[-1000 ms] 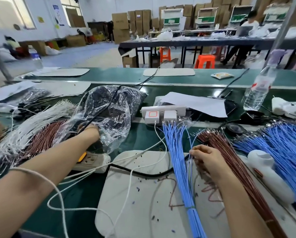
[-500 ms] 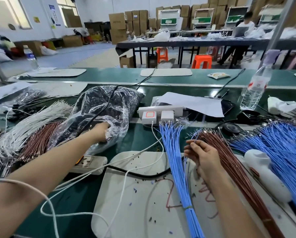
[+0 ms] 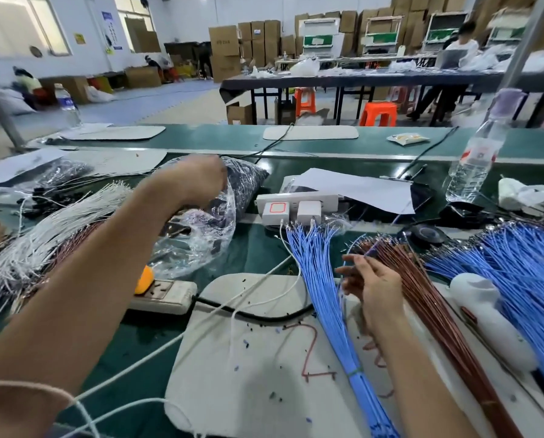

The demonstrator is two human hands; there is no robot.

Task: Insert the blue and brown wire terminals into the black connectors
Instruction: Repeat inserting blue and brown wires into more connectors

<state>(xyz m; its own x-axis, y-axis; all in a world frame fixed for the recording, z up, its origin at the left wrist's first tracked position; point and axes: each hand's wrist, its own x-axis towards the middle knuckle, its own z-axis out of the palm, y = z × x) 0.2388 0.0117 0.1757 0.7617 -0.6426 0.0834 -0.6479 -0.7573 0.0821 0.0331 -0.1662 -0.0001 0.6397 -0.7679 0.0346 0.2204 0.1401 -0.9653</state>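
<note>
A clear plastic bag (image 3: 201,241) with dark black connectors (image 3: 245,181) inside lies at centre left. My left hand (image 3: 191,181) is raised at the bag's top with fingers curled on the plastic; its fingertips are hidden. A tied bundle of blue wires (image 3: 321,286) fans out over the white mat (image 3: 248,349). To its right lies a bundle of brown wires (image 3: 428,305). Between the two bundles, my right hand (image 3: 372,286) pinches a couple of thin wires, one blue and one brown, whose terminal ends stick up above the fingers.
A second blue wire bundle (image 3: 517,267) and a white plastic tool (image 3: 492,317) lie at right. White wires (image 3: 43,235) lie at left. A power strip (image 3: 163,294), a charger strip (image 3: 296,205), white cables, paper (image 3: 359,188) and a water bottle (image 3: 473,165) crowd the green table.
My left hand has risen from inside the bag to its top, pulling plastic up with it. My right hand lifted slightly from the bundles with thin wires pinched.
</note>
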